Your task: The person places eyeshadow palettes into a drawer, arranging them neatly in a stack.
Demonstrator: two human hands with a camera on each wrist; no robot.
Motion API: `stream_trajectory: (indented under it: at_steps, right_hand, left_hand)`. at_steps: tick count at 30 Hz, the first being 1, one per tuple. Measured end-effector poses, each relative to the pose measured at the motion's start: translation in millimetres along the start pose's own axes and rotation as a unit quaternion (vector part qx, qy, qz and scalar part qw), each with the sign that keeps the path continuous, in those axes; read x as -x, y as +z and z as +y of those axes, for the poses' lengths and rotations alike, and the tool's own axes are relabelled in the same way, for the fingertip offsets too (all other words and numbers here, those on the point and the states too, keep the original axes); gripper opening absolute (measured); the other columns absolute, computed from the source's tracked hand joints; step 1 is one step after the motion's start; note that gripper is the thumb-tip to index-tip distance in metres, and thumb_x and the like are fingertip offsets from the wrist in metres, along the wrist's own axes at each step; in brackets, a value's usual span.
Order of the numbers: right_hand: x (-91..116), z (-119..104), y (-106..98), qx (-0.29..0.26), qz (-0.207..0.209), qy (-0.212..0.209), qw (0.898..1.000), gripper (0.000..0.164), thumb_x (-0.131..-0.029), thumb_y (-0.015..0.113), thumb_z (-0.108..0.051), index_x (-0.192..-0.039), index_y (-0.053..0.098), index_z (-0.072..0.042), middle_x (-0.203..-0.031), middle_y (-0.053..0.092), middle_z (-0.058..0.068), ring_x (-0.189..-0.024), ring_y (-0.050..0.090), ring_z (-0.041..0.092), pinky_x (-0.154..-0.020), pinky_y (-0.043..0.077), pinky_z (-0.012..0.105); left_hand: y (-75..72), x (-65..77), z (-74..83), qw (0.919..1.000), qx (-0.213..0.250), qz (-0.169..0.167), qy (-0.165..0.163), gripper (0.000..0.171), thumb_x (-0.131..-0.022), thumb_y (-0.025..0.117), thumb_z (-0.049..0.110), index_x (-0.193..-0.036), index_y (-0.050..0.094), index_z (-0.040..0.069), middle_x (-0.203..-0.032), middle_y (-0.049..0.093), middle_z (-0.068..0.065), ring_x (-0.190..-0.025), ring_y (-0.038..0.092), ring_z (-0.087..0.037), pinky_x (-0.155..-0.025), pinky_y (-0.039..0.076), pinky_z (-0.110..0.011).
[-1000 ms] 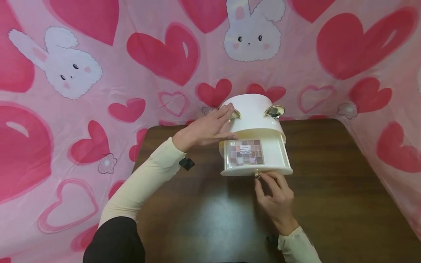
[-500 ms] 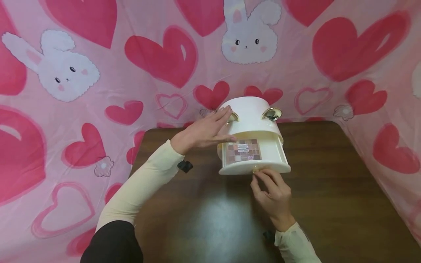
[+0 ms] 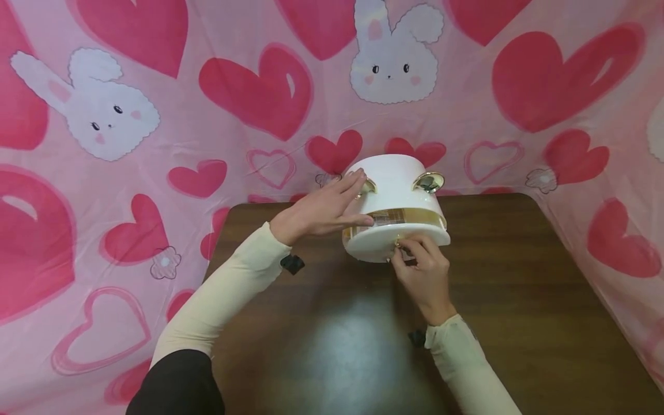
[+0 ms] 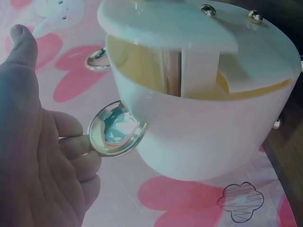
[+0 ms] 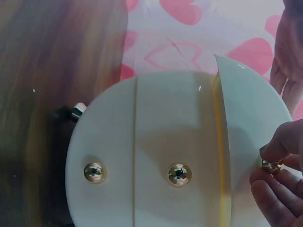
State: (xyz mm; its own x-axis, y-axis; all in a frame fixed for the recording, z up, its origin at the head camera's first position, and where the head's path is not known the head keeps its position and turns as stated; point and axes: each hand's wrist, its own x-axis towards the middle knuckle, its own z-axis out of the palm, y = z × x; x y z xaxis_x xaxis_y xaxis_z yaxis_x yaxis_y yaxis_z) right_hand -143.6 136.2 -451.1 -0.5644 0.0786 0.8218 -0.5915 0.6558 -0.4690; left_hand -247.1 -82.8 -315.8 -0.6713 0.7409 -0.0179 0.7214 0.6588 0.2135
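Observation:
A white rounded drawer box [image 3: 391, 176] with gold ear-shaped trims stands on the table. Its top drawer [image 3: 370, 242] is slid partway out, leaving a narrow gap. Inside the gap shows part of an eyeshadow palette [image 3: 388, 217], mostly hidden by the drawer front and the box. My right hand [image 3: 422, 276] pinches the drawer's small gold knob [image 5: 271, 166] between thumb and fingers. With fingers extended, my left hand [image 3: 327, 208] rests against the box's left side, fingertips at the gold ear [image 4: 116, 130].
Below the top drawer, two lower drawers sit closed, each with a gold knob [image 5: 179, 174]. The dark wooden table [image 3: 519, 300] carries the box near its back edge. A pink cloth [image 3: 456, 127] with hearts and rabbits hangs behind and beside it.
My right hand has pushed the top drawer inward by its knob, so most of the palette is now covered. My left hand has stayed against the box's side.

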Motion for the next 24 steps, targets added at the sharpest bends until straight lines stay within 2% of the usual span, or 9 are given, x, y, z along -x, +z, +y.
stream_trajectory:
  at_steps: [4,7,18,24]
  right_hand:
    - [-7,6,7,0.003,0.001,-0.003,1.0,0.01,-0.077,0.075,0.003,-0.086,0.075,0.001,-0.085,0.064,0.01,-0.076,0.065,0.019,-0.068,0.056,0.033]
    - [-12,10,10,0.004,0.002,-0.006,1.0,0.011,-0.076,0.074,0.005,-0.085,0.075,0.0,-0.084,0.064,0.01,-0.075,0.065,0.02,-0.067,0.056,0.036]
    - [-20,17,15,0.041,-0.01,-0.003,0.999,0.009,-0.077,0.076,0.004,-0.085,0.075,0.001,-0.083,0.064,0.011,-0.077,0.066,0.024,-0.067,0.059,0.042]
    - [-24,17,11,0.042,-0.053,-0.028,0.997,0.014,-0.078,0.08,-0.001,-0.091,0.076,0.001,-0.086,0.065,0.01,-0.08,0.067,0.024,-0.07,0.059,0.043]
  left_hand:
    - [1.9,-0.4,0.6,1.0,-0.002,-0.005,0.004,0.101,-0.093,0.051,0.07,-0.161,0.015,0.004,-0.167,0.012,-0.011,-0.153,0.007,-0.019,-0.122,0.013,-0.043]
    - [4.0,0.1,0.5,1.0,-0.004,-0.007,0.003,0.101,-0.093,0.051,0.07,-0.161,0.014,0.005,-0.168,0.011,-0.01,-0.153,0.007,-0.019,-0.122,0.013,-0.043]
    - [7.4,2.0,0.7,1.0,-0.002,0.0,0.009,0.1,-0.093,0.054,0.066,-0.161,0.014,0.005,-0.168,0.011,-0.011,-0.153,0.007,-0.02,-0.122,0.01,-0.041]
    - [10.9,8.0,-2.6,0.9998,-0.009,0.014,0.006,0.101,-0.093,0.056,0.066,-0.161,0.015,0.004,-0.167,0.011,-0.012,-0.153,0.006,-0.019,-0.121,0.011,-0.043]
